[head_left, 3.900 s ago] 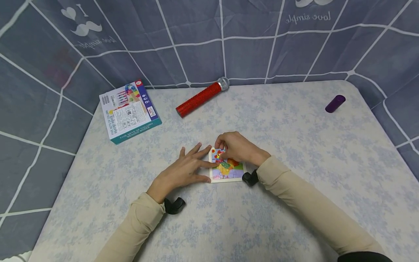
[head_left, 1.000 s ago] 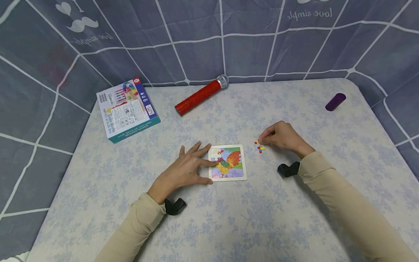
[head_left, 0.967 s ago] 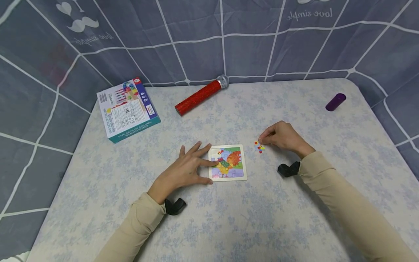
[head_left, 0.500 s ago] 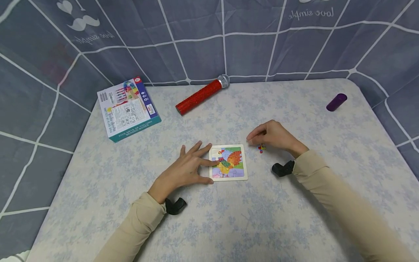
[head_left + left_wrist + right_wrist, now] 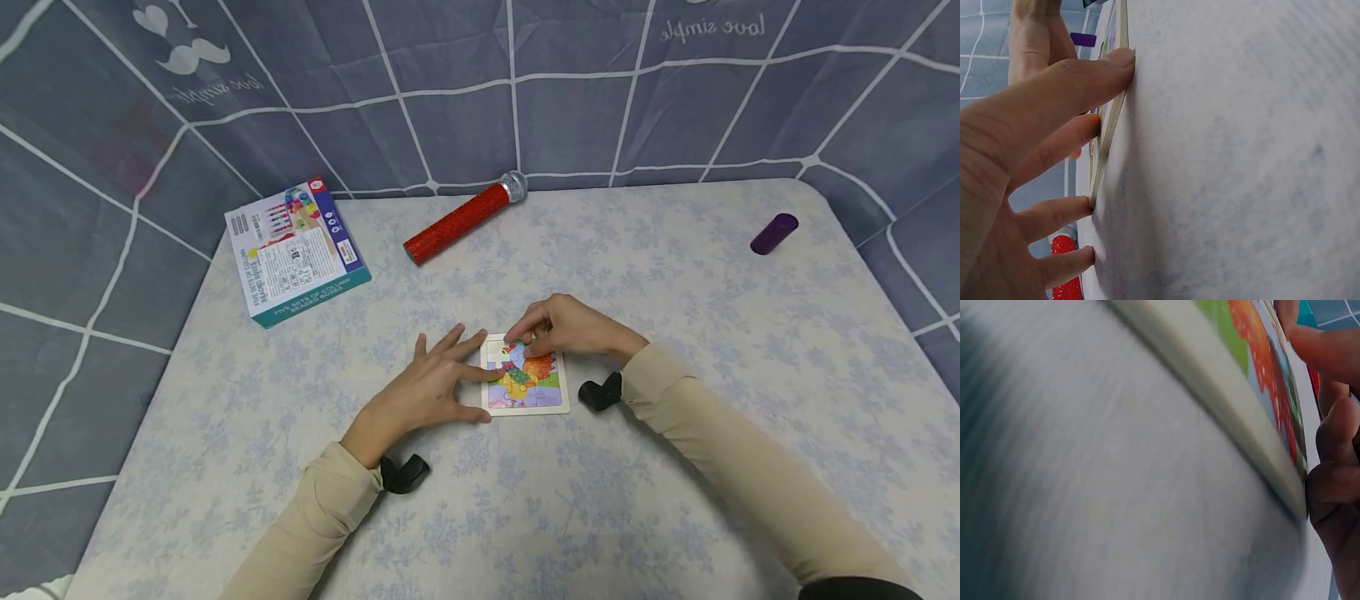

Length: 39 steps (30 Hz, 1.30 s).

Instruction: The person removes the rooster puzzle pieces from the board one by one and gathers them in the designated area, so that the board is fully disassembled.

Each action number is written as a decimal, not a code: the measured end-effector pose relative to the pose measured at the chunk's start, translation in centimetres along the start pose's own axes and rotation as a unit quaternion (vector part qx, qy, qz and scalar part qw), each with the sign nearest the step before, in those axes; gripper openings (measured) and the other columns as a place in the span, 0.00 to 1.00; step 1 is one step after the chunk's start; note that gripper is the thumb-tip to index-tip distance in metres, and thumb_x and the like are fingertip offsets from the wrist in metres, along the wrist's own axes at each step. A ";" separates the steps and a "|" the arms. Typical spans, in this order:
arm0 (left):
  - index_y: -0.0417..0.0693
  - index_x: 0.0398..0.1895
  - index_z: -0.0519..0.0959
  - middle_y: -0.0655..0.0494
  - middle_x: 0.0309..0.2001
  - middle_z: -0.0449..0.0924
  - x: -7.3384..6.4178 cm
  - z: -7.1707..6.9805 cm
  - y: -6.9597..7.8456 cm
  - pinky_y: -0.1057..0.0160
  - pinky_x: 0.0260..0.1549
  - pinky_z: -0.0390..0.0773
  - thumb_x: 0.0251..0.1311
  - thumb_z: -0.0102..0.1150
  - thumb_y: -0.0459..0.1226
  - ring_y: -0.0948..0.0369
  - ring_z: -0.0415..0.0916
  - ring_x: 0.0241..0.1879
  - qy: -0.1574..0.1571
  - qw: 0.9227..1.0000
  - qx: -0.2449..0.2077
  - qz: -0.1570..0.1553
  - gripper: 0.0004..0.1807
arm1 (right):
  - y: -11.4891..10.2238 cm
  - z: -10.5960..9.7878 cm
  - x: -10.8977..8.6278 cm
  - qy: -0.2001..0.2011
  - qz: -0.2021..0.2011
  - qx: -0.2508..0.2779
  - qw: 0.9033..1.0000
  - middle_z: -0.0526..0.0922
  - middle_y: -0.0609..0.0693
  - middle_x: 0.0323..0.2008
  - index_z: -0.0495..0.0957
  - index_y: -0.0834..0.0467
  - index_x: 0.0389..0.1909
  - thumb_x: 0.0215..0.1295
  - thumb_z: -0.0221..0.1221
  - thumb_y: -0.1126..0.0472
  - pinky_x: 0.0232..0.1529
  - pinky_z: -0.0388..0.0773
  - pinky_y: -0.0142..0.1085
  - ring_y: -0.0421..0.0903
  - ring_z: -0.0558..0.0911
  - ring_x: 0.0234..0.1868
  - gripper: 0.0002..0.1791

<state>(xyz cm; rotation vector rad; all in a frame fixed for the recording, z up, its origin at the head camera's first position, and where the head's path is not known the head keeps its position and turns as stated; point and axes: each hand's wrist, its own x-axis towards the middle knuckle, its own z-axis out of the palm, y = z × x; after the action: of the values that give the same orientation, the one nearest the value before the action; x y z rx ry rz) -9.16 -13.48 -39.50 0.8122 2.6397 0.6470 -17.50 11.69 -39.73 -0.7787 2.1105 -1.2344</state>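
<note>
Reaching leftward, your right hand [image 5: 570,327] has come over the upper part of the square, white-rimmed rooster puzzle board [image 5: 528,412], which lies flat on the blue-flowered white tabletop [image 5: 517,508]. A second ago it was just right of the board, at small multicoloured puzzle pieces; your hand and wrist now cover that spot. So the work seems to have shifted onto the board, whose pale upper-left patch looks unfilled. Your right thumb and fingers bend toward each other; whether they pinch a piece cannot be told. Your left hand [image 5: 423,387] stays spread, fingers straight, touching the board's left side and gripping nothing. Count two hands, one board, one white, purple and teal cardboard box [image 5: 296,250], one glittery red, silver-headed microphone [image 5: 465,218] and one dark purple cylinder [image 5: 774,234].
</note>
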 end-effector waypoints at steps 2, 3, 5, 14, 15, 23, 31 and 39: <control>0.62 0.61 0.79 0.50 0.76 0.53 0.0 0.0 0.0 0.25 0.61 0.37 0.48 0.75 0.53 0.43 0.39 0.76 0.002 1.000 0.000 0.002 0.33 | -0.2 0.2 0.2 -0.005 -0.003 -0.003 1.000 0.80 0.52 0.34 0.86 0.61 0.47 0.58 0.66 0.70 0.31 0.69 0.31 0.47 0.73 0.31 0.14; 0.62 0.61 0.80 0.50 0.76 0.53 0.0 0.0 0.0 0.25 0.61 0.37 0.48 0.75 0.53 0.43 0.40 0.76 0.003 1.000 0.000 0.003 0.33 | -0.2 0.2 0.3 -0.007 -0.004 -0.005 1.000 0.80 0.52 0.34 0.86 0.61 0.47 0.58 0.66 0.71 0.30 0.69 0.31 0.47 0.73 0.31 0.15; 0.61 0.61 0.80 0.50 0.76 0.53 0.0 0.0 0.0 0.25 0.61 0.37 0.48 0.75 0.53 0.43 0.40 0.76 0.005 1.000 -0.001 0.005 0.33 | -0.4 0.4 0.4 -0.011 -0.002 -0.010 1.000 0.80 0.53 0.34 0.86 0.62 0.47 0.58 0.65 0.72 0.29 0.69 0.31 0.47 0.72 0.30 0.15; 0.60 0.60 0.81 0.49 0.76 0.54 0.0 0.0 -0.1 0.24 0.61 0.38 0.47 0.75 0.53 0.43 0.41 0.76 0.008 1.000 -0.002 0.010 0.33 | -0.6 0.6 0.7 -0.017 0.016 -0.036 0.999 0.81 0.53 0.36 0.87 0.59 0.45 0.58 0.65 0.72 0.30 0.70 0.32 0.46 0.72 0.29 0.14; 0.60 0.60 0.80 0.49 0.76 0.54 0.0 0.0 -0.1 0.24 0.61 0.38 0.47 0.75 0.53 0.43 0.41 0.76 0.008 1.000 -0.002 0.009 0.33 | -0.6 0.6 0.7 -0.016 0.015 -0.039 0.999 0.81 0.53 0.36 0.87 0.59 0.44 0.58 0.65 0.72 0.30 0.70 0.32 0.46 0.72 0.29 0.14; 0.60 0.60 0.80 0.48 0.76 0.54 0.0 0.0 -0.1 0.23 0.60 0.38 0.47 0.75 0.53 0.42 0.41 0.75 0.006 1.000 0.000 0.010 0.33 | -0.6 0.6 0.7 0.002 0.005 -0.057 0.998 0.78 0.52 0.39 0.88 0.55 0.42 0.56 0.68 0.72 0.35 0.69 0.36 0.47 0.70 0.31 0.14; 0.60 0.59 0.81 0.48 0.76 0.54 0.0 0.0 0.0 0.24 0.60 0.37 0.47 0.75 0.52 0.42 0.41 0.76 0.006 1.000 -0.004 0.007 0.32 | -0.6 0.5 0.4 0.007 0.006 -0.037 0.999 0.80 0.50 0.37 0.88 0.54 0.42 0.59 0.65 0.71 0.35 0.70 0.36 0.47 0.72 0.30 0.13; 0.59 0.59 0.81 0.48 0.76 0.54 0.0 -0.1 0.0 0.24 0.60 0.36 0.47 0.76 0.52 0.43 0.40 0.76 0.006 1.000 -0.006 0.007 0.32 | -0.5 0.2 0.3 -0.006 -0.009 0.007 1.000 0.83 0.50 0.46 0.86 0.58 0.46 0.67 0.56 0.72 0.44 0.73 0.38 0.47 0.78 0.45 0.14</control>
<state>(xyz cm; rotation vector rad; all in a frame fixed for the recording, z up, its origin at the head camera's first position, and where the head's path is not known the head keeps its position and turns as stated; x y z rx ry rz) -9.20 -13.45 -39.43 0.8261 2.6400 0.6722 -17.51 11.17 -39.41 -0.7978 2.0865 -1.2498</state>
